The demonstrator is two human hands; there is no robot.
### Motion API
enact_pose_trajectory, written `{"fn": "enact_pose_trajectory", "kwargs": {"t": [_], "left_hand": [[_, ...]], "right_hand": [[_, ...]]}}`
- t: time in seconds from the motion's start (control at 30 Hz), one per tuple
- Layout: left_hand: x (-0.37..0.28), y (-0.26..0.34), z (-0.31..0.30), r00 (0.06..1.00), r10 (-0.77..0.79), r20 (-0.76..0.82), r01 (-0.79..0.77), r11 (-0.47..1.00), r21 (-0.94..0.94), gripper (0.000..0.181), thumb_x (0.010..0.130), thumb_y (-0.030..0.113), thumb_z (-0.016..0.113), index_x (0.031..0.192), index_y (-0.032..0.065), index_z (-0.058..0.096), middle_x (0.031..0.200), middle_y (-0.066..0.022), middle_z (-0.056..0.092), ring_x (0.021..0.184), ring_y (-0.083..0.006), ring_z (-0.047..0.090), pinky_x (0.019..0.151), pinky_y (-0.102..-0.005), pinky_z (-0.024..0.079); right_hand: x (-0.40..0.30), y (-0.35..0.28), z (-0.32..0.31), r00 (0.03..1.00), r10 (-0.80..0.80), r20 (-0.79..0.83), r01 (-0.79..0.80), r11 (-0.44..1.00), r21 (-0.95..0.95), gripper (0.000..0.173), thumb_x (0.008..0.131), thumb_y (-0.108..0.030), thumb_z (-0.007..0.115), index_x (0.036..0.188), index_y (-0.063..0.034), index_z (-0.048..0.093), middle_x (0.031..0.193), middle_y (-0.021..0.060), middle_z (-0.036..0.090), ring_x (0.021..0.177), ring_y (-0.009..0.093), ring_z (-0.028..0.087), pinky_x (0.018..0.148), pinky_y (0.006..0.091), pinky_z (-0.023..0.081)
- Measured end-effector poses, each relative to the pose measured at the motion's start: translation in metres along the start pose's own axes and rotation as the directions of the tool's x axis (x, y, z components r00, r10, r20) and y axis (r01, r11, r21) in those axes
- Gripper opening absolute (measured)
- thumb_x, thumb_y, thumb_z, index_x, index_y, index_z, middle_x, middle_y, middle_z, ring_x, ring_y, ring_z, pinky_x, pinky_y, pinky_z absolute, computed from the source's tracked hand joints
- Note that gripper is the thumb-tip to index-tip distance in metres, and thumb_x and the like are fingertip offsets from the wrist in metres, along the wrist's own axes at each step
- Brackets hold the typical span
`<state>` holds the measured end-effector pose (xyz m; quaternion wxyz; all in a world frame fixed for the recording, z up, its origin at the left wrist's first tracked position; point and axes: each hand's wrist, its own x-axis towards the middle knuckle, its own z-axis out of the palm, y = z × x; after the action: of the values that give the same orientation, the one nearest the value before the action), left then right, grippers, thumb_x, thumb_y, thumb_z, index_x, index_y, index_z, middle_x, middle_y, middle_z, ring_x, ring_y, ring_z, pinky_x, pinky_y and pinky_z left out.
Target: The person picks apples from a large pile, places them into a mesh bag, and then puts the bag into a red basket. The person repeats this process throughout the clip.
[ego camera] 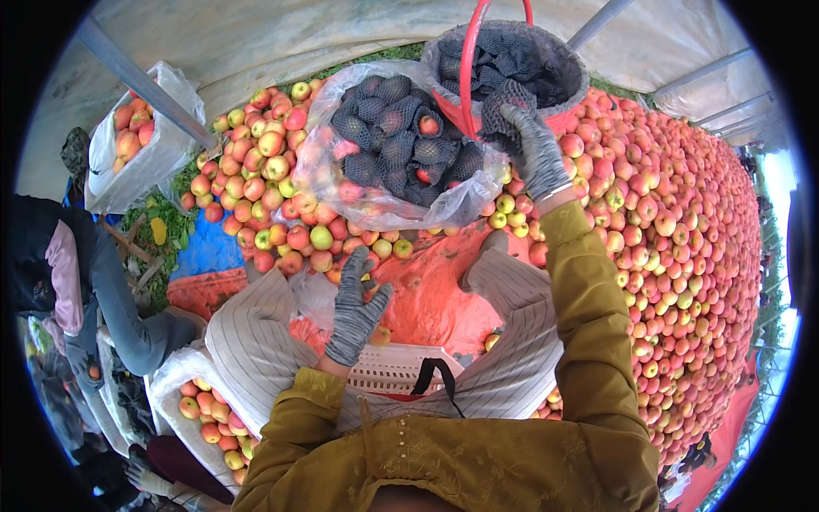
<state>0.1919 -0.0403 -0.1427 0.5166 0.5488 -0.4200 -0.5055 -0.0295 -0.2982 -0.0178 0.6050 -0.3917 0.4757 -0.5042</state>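
My right hand (534, 150), in a grey knit glove, grips a dark foam net sleeve (508, 109) at the near rim of a red bucket (448, 110). Whether an apple sits inside that sleeve, I cannot tell. More dark net sleeves (492, 67) fill the bucket, whose red handle stands upright. Left of it, a clear plastic bag (323, 185) holds several net-wrapped apples (390, 144), some with red skin showing. Gloved alike, my left hand (359, 310) hovers above my lap with fingers apart and nothing in them. Loose apples (320, 238) lie just beyond it.
A large apple heap (678, 256) spreads along the right. Lined boxes of apples stand at upper left (144, 160) and lower left (166, 377). A metal pole (147, 83) slants at upper left. Another person (121, 288) is at left. I sit over a pale plastic crate (393, 368).
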Motion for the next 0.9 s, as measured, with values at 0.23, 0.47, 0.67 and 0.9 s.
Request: {"fn": "enact_pose_trajectory", "kwargs": {"t": [0.23, 0.47, 0.67, 0.9], "left_hand": [[-0.002, -0.006, 0.000, 0.976, -0.218, -0.009, 0.213, 0.963, -0.165, 0.065, 0.078, -0.004, 0.061, 0.136, 0.0062, 0.032, 0.122, -0.0069, 0.044, 0.104, -0.0155, 0.047, 0.080, -0.0230, 0.045], [-0.001, -0.003, -0.005, 0.939, -0.343, 0.003, 0.332, 0.907, -0.260, 0.067, 0.078, -0.003, 0.061, 0.137, 0.0088, 0.032, 0.121, -0.0085, 0.044, 0.096, -0.0122, 0.047, 0.078, -0.0222, 0.044], [0.008, -0.029, -0.013, 0.945, -0.282, -0.165, 0.250, 0.950, -0.187, 0.062, 0.079, -0.004, 0.060, 0.135, 0.0061, 0.034, 0.120, -0.0087, 0.045, 0.099, -0.0134, 0.048, 0.080, -0.0222, 0.045], [0.173, -0.049, -0.067, 0.766, 0.114, -0.633, 0.111, 0.946, 0.305, 0.059, 0.076, 0.015, 0.069, 0.125, -0.0047, 0.042, 0.126, -0.0184, 0.045, 0.116, -0.0271, 0.044, 0.099, -0.0335, 0.036]], "right_hand": [[0.008, 0.070, 0.024, 0.919, 0.335, 0.207, -0.285, 0.929, -0.238, 0.039, 0.077, -0.015, 0.069, 0.112, -0.0014, 0.057, 0.102, 0.0088, 0.063, 0.089, 0.018, 0.062, 0.076, 0.0289, 0.051], [0.068, 0.185, 0.082, 0.978, 0.112, 0.174, 0.068, 0.622, -0.780, 0.074, 0.063, -0.030, 0.080, 0.119, 0.0040, 0.047, 0.111, 0.0201, 0.058, 0.104, 0.031, 0.057, 0.091, 0.0364, 0.044], [0.080, 0.201, 0.128, 0.989, -0.125, 0.082, 0.110, 0.236, -0.965, 0.072, 0.067, -0.033, 0.075, 0.128, -0.0094, 0.045, 0.132, 0.0233, 0.038, 0.118, 0.040, 0.042, 0.098, 0.0425, 0.038], [0.081, 0.222, 0.133, 0.955, -0.238, 0.175, 0.187, 0.026, -0.982, 0.066, 0.068, -0.036, 0.072, 0.127, -0.0205, 0.049, 0.133, 0.0208, 0.035, 0.119, 0.042, 0.038, 0.099, 0.0493, 0.032]]}}
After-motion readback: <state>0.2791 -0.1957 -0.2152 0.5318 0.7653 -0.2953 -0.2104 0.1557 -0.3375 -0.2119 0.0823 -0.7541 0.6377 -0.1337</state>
